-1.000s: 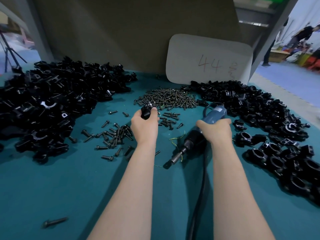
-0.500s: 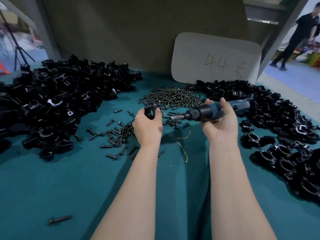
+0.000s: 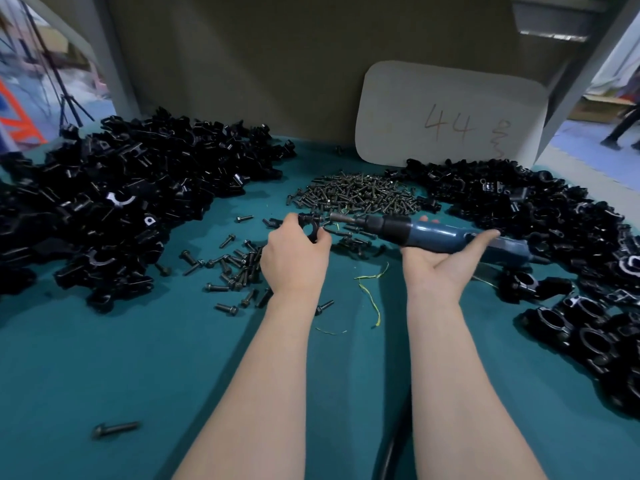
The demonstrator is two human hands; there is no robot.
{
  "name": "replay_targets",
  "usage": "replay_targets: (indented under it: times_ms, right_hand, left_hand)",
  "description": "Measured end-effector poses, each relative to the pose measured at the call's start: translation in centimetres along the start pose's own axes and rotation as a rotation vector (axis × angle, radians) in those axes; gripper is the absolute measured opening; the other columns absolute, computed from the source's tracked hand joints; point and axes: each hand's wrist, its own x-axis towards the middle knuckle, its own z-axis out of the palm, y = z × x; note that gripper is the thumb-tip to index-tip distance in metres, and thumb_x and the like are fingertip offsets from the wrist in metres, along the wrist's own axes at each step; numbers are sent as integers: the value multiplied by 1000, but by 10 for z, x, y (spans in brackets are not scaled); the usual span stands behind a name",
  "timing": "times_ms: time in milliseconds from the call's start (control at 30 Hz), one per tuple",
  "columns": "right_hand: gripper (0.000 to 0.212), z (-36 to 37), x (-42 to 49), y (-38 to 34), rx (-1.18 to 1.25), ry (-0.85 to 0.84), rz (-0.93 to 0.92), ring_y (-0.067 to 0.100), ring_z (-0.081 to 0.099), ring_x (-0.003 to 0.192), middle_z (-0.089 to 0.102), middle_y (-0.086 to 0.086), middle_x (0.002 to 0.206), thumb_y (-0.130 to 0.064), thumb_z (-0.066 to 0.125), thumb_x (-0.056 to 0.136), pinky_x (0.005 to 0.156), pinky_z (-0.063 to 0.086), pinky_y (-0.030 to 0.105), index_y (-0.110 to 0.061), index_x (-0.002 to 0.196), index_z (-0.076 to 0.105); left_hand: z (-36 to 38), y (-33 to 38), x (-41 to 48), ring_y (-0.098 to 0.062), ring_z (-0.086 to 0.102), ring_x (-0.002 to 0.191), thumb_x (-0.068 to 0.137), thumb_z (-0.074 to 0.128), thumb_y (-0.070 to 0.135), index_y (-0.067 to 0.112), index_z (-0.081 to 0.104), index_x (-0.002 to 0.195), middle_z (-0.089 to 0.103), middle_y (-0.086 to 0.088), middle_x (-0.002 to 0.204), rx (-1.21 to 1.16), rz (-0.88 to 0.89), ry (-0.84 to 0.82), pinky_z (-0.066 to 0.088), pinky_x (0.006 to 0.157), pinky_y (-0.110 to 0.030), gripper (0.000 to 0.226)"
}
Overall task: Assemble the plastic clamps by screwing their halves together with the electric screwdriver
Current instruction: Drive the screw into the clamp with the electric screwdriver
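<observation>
One black clamp (image 3: pixel 309 229) pinched between thumb and curled fingers of left hand (image 3: pixel 294 258), over mid-bench, ring opening toward camera. Electric screwdriver (image 3: pixel 429 233) level across upturned right hand (image 3: pixel 436 265), fingers wrapped round far side, thumb along blue barrel. Bit pointing left, tip at clamp's right edge, contact not resolvable.

Bench (image 3: pixel 138 358) covered in teal cloth. Heap of loose screws (image 3: pixel 356 195) just behind the hands. Scattered screws (image 3: pixel 235 268) left of left wrist. Lone screw (image 3: pixel 116 429) toward front, well apart. Large heap of clamp halves (image 3: pixel 121 202) at left, cut off by frame edge. Ringed clamps (image 3: pixel 571 323) at right, likewise cut off. Yellow thread scraps (image 3: pixel 370 292) between forearms. Black cable (image 3: pixel 391 455) beside right forearm, mostly hidden.

Grey back panel (image 3: pixel 242 64) with pale card (image 3: pixel 450 116) marked "44" against it, second mark unreadable. Blurred room beyond both sides: tripod legs (image 3: pixel 65 95) left, someone's legs (image 3: pixel 623 129) right.
</observation>
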Motion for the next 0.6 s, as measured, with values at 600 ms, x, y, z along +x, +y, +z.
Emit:
replay_targets:
  times_ms: [600]
  right_hand:
    - [41, -4, 0, 6, -23, 13, -42, 20, 57, 86, 54, 5, 96, -55, 57, 88, 80, 52, 37, -20, 109, 53]
  left_hand:
    - [3, 2, 1, -24, 49, 67, 94, 57, 36, 11, 58, 113, 53, -3, 76, 119, 21, -8, 36, 60, -29, 32]
